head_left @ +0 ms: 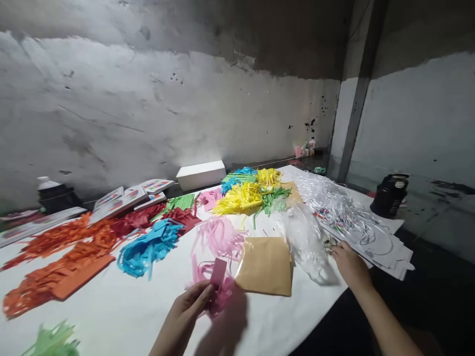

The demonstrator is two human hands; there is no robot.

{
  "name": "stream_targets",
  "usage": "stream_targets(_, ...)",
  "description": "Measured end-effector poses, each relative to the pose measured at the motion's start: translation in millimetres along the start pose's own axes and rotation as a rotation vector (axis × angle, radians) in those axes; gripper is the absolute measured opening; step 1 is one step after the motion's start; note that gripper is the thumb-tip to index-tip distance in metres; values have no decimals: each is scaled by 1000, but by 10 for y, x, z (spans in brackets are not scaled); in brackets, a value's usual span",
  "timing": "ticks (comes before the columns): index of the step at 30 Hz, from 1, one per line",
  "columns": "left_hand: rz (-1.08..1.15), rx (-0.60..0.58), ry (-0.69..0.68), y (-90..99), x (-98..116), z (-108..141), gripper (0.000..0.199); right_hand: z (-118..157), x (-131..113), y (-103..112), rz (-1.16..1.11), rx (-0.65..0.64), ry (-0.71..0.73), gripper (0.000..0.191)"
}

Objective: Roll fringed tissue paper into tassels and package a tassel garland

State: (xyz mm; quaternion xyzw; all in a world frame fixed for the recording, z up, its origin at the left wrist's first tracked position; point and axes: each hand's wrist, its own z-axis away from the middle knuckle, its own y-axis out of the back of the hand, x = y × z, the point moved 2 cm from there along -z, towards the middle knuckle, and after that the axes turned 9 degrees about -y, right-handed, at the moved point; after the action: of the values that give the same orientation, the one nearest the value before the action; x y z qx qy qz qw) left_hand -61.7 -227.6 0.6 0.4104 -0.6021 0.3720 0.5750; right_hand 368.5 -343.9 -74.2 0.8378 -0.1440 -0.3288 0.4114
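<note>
In my left hand is a pink paper strip with a fringe, pinched between thumb and fingers. Its thin pink strands hang below and behind the hand, over the white table cover. My right hand reaches out to the right, fingers drawn together at a small pale clump. What those fingers grip, if anything, is too small to make out. Clear plastic bags lie just left of that hand. Between the hands rests a flat brown paper packet, with a loose pink fringe behind it.
Orange fringes, a blue fringe and yellow fringes spread over the white cover. White strings heap on white sheets at right. A black bottle and a white box stand farther back.
</note>
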Motion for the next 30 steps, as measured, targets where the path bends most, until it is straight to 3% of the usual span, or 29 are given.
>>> stream_targets(3, 50, -15, -16, -128, 5, 98, 41, -130, 11, 43, -27, -26, 14, 20)
stream_targets(6, 82, -12, -46, -216, -27, 229, 38, 38, -144, 209, -65, 63, -11, 11)
stream_targets(8, 70, -12, -87, -281, -88, 327, 36, 367, -457, 327, -151, 144, 34, 19)
stream_targets(9, 46, -15, -126, -320, -128, 377, 34, 588, -685, 377, -290, 186, 137, 20)
stream_targets(11, -41, -23, -251, -401, -217, 470, 30, 1059, -1200, 393, -539, 71, 350, 15)
stream_targets(13, -155, -46, -424, -473, -304, 554, 24, 1443, -1654, 346, -664, 1, 458, 15)
stream_targets(16, -298, -105, -603, -514, -415, 651, 19, 1696, -2023, 213, -732, -112, 514, 10)
stream_targets(20, -313, -84, -570, -459, -454, 719, 19, 1705, -2006, 109, -839, -315, 380, 16)
stream_targets(25, -232, -16, -445, -483, -360, 768, 20, 1807, -1954, 124, -1008, -531, 104, 11)
stream_targets(30, -282, 40, -475, -513, -322, 817, 23, 1831, -2028, 206, -1013, -607, 76, 20)
